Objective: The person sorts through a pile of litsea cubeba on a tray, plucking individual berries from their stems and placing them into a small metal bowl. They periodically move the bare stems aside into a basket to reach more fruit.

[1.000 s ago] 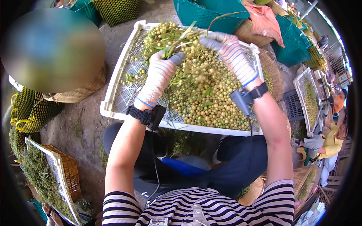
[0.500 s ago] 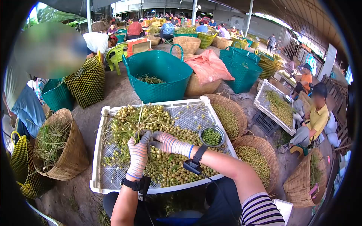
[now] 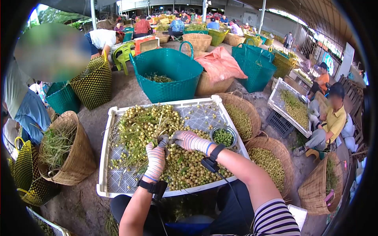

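A white slatted tray point(image 3: 103, 173) lies in front of me, bearing a heap of small round yellow-brown fruits point(image 3: 193, 169) and stemmed bunches point(image 3: 138, 126). My left hand point(image 3: 156, 155), in a striped glove with grey fingertips, is closed at the heap's middle; what its fingers pinch is too small to make out. Just to its right, my right hand point(image 3: 191, 141), gloved alike, has its fingers bent over the fruits, and its grip is unclear. Beside it on the tray stands a round metal bowl point(image 3: 223, 136) of small green fruits.
Beyond the tray stands a teal basket point(image 3: 169, 88) with stems inside. Wicker baskets of fruit point(image 3: 267, 165) stand at the right, one with stems point(image 3: 73, 157) at the left. A person in a yellow shirt point(image 3: 334, 122) sits by another tray point(image 3: 291, 108); others work behind.
The view has shifted slightly. My right hand has moved a little away from my left, opening a small gap between their fingertips. The thin stem standing up above my left hand is no longer upright there.
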The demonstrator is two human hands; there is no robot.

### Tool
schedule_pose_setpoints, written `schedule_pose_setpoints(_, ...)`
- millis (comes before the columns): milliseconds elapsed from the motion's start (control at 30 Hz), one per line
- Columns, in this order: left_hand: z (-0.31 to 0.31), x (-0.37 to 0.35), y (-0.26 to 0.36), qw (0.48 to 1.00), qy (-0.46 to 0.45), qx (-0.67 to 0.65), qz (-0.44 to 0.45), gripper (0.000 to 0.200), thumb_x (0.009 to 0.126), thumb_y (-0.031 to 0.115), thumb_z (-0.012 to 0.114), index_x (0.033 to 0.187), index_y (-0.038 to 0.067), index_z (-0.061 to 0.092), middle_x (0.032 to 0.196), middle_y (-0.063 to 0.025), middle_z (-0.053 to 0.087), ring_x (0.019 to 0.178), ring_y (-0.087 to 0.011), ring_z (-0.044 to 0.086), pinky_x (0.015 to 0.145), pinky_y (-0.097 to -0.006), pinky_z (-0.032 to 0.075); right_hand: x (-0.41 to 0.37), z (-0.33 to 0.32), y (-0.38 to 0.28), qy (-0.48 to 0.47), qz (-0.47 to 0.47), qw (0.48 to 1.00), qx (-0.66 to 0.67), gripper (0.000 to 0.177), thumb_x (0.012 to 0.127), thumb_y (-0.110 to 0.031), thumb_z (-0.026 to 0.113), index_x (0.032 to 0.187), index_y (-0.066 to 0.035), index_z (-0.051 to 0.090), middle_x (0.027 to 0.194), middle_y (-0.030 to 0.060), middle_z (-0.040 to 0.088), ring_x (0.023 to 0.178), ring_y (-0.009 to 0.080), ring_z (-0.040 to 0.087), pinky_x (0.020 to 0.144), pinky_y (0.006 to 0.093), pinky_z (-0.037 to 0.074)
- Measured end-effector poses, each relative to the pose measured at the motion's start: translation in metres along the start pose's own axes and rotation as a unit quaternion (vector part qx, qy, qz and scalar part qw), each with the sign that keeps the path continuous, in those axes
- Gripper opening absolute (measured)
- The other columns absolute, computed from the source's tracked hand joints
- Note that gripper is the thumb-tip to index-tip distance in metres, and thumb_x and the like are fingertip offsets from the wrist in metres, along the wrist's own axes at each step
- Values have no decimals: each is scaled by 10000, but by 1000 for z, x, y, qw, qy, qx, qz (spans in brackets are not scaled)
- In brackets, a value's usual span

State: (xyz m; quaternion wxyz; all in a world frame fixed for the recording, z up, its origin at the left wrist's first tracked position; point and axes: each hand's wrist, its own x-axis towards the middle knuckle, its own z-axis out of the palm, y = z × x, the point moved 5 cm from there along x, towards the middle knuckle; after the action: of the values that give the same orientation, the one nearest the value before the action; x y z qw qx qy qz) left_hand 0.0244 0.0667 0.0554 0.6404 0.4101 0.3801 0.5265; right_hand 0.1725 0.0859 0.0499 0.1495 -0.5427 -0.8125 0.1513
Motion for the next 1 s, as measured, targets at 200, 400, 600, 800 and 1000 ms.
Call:
schedule_pose_setpoints(200,1,3,-12,998,18,-51,-23,129,814,106,615,934,58,622,697,-48,624,396,-136,438,365,-250,305,-11,-2,9,-75,126,989,-25,351,861,-383,470,1060,-131,612,997,122,618,952,312,575,824,416,448)
schedule_pose_setpoints(400,2,0,-2,998,46,-49,-6,110,804,126,632,886,54,638,688,-39,630,379,-107,428,358,-238,299,-14,-15,15,-2,60,993,-98,404,857,-446,472,955,-85,623,918,136,625,858,335,592,745,426,470)
schedule_pose_setpoints(600,4,2,-3,998,57,-35,-2,107,797,129,639,877,58,643,677,-37,634,366,-104,419,350,-233,290,-20,-8,29,34,11,993,-110,389,848,-443,486,890,-78,614,808,141,627,754,341,600,682,442,473)
schedule_pose_setpoints(800,4,4,-14,994,81,-71,-23,100,789,129,641,873,73,635,680,-46,638,353,-136,415,346,-254,278,-24,-22,29,-127,140,971,-144,472,830,-494,491,987,-67,614,824,164,636,835,326,611,734,445,472)
schedule_pose_setpoints(1000,4,2,-6,994,84,-64,-26,116,793,135,638,893,77,629,681,-46,637,357,-140,416,349,-258,282,-20,-22,15,118,-6,981,-154,392,790,-392,582,1007,-68,614,853,161,631,870,314,603,786,426,460)
